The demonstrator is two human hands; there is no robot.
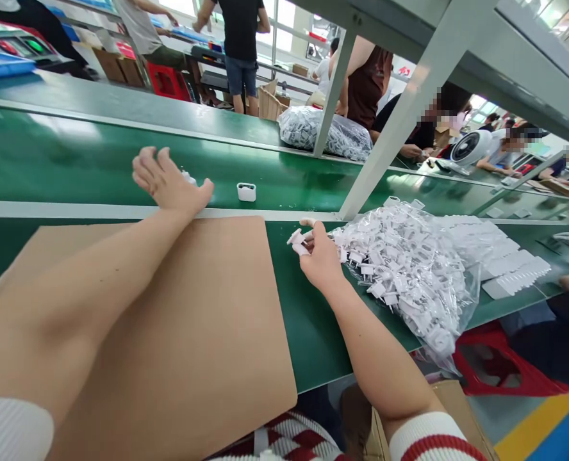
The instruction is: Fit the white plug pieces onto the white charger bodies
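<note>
My left hand (172, 181) is over the green conveyor belt, fingers spread, with a small white part (187, 177) partly hidden behind it; whether they touch is unclear. A white case-like piece (247, 191) stands on the belt to its right. Near the belt's edge, my right hand (319, 255) has its fingers curled round small white plastic parts (298, 241). Just right of that hand lies a clear plastic bag (409, 269) heaped with many white parts.
A brown cardboard sheet (207, 333) lies under my left forearm. White metal posts (400, 121) slant up beyond my right hand. Rows of white pieces (510, 266) lie right of the bag. Another filled bag (304, 128) sits across the belt, near several people.
</note>
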